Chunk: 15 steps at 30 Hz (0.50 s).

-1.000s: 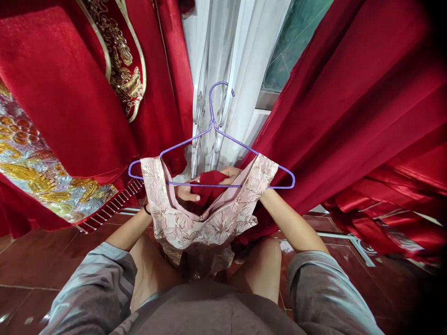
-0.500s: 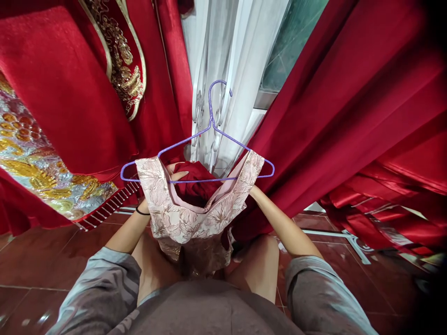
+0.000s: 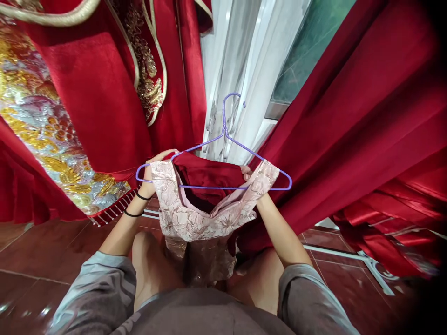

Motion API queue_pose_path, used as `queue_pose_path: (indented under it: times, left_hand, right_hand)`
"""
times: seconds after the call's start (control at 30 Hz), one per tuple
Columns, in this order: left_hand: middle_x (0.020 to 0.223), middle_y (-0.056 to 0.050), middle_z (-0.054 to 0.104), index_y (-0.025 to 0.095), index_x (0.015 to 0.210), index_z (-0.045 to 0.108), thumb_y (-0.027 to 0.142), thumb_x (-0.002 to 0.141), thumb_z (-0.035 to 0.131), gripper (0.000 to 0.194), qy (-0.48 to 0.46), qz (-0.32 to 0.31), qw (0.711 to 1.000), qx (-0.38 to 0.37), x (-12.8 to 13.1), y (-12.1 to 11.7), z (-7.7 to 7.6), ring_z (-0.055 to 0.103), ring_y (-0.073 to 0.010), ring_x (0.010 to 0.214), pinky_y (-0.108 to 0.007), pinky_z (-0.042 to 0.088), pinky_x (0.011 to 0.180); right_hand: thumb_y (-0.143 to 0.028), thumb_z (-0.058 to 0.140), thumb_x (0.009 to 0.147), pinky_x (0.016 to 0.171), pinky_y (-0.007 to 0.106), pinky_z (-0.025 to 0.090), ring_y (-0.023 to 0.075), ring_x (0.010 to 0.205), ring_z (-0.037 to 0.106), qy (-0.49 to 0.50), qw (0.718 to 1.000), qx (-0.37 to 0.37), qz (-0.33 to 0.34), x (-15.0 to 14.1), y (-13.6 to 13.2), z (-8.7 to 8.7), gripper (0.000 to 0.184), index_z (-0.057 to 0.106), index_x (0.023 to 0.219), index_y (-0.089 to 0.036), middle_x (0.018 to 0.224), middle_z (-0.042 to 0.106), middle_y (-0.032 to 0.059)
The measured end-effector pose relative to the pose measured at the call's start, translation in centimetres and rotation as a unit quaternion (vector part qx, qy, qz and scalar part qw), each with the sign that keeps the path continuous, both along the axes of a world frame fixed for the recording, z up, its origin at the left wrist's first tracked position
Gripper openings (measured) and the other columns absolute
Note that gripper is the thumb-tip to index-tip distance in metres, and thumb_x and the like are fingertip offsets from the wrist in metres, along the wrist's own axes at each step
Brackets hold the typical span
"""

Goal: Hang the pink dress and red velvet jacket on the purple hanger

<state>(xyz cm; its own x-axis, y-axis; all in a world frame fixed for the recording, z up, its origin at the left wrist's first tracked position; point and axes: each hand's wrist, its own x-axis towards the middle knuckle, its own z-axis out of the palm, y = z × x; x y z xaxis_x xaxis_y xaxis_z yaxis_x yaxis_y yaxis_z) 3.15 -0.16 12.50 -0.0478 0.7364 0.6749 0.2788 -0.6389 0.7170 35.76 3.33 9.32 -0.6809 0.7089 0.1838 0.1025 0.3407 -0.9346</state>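
Observation:
A pale pink floral brocade dress [image 3: 202, 223] hangs by its wide straps on a purple hanger [image 3: 224, 132] in front of me. Behind its neckline a piece of dark red cloth [image 3: 209, 170] is stretched between my hands. My left hand [image 3: 159, 160] is behind the left strap, closed at that end of the red cloth, partly covered by the strap. Near the right strap, the curled fingers of my right hand [image 3: 246, 173] grip the cloth's other end; its palm is hidden. Whether the hanger's hook rests on anything, I cannot tell.
Red garments with gold embroidery [image 3: 150, 83] hang at left, beside a sequined panel [image 3: 66, 139]. A long red drape [image 3: 324, 116] fills the right. White curtains [image 3: 237, 56] hang behind. A white metal stand foot [image 3: 379, 274] lies low right on the tiled floor [image 3: 91, 242].
My left hand has moved outward to the left strap, and the bunched red cloth is now spread wide between both hands. The dress and hanger appear slightly farther right and lower.

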Motion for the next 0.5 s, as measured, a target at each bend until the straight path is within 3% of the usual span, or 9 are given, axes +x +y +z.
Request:
queue_pose_path:
  times: [0.1,0.17,0.27,0.33,0.4,0.5]
  left_hand:
    - [0.091,-0.007,0.072,0.014,0.096,0.068,0.032,0.070,0.066,0.031,0.033,0.066,0.997,0.010,-2.2,-0.4,0.8,0.066,-0.0192,0.084,-0.030,0.054,0.082]
    - [0.085,-0.007,0.071,0.013,0.087,0.068,0.030,0.069,0.064,0.025,0.096,0.060,0.993,-0.023,-3.9,-0.4,1.1,0.065,-0.0189,0.079,-0.029,0.054,0.077]
    - [0.085,-0.009,0.073,0.012,0.082,0.070,0.029,0.069,0.059,0.024,0.164,0.046,0.980,-0.102,-6.1,-0.8,1.5,0.066,-0.0225,0.082,-0.033,0.054,0.079]
    - [0.092,-0.010,0.074,0.013,0.086,0.072,0.027,0.072,0.053,0.027,0.165,0.083,0.975,-0.122,-7.1,-1.6,2.2,0.066,-0.0241,0.091,-0.035,0.052,0.088]
    - [0.101,-0.008,0.074,0.015,0.092,0.073,0.023,0.075,0.048,0.031,0.162,0.151,0.971,-0.088,-7.5,-3.0,3.0,0.065,-0.0229,0.100,-0.035,0.048,0.096]
    - [0.099,-0.006,0.073,0.016,0.093,0.072,0.017,0.076,0.048,0.029,0.136,0.288,0.948,0.029,-6.9,-5.4,3.8,0.065,-0.0194,0.095,-0.031,0.048,0.093]
  right_hand:
    - [-0.066,0.078,0.055,0.064,0.026,0.051,0.0175,0.074,0.065,-0.016,0.995,-0.054,0.082,-1.0,1.5,0.9,0.072,0.070,0.106,-0.016,0.085,0.073,0.0036]
    - [-0.053,0.083,0.057,0.061,0.022,0.050,0.0131,0.066,0.063,-0.056,0.984,-0.106,0.133,-1.7,2.7,1.6,0.066,0.070,0.108,-0.013,0.083,0.073,0.0025]
    - [-0.044,0.084,0.060,0.063,0.024,0.052,0.0133,0.064,0.064,-0.028,0.988,-0.125,0.089,-3.5,4.2,2.1,0.058,0.072,0.105,-0.011,0.080,0.074,0.0038]
    - [-0.042,0.083,0.063,0.070,0.025,0.053,0.0138,0.069,0.066,0.026,0.994,-0.101,0.034,-5.2,4.5,2.0,0.050,0.073,0.103,-0.014,0.084,0.075,0.0034]
    - [-0.044,0.079,0.070,0.079,0.026,0.053,0.0142,0.080,0.067,0.076,0.994,-0.075,0.007,-6.9,4.2,1.8,0.044,0.072,0.105,-0.018,0.093,0.076,0.0033]
    - [-0.043,0.081,0.067,0.089,0.031,0.052,0.0177,0.097,0.067,0.081,0.994,-0.060,0.048,-8.5,3.2,1.7,0.053,0.070,0.113,-0.020,0.109,0.073,0.0054]
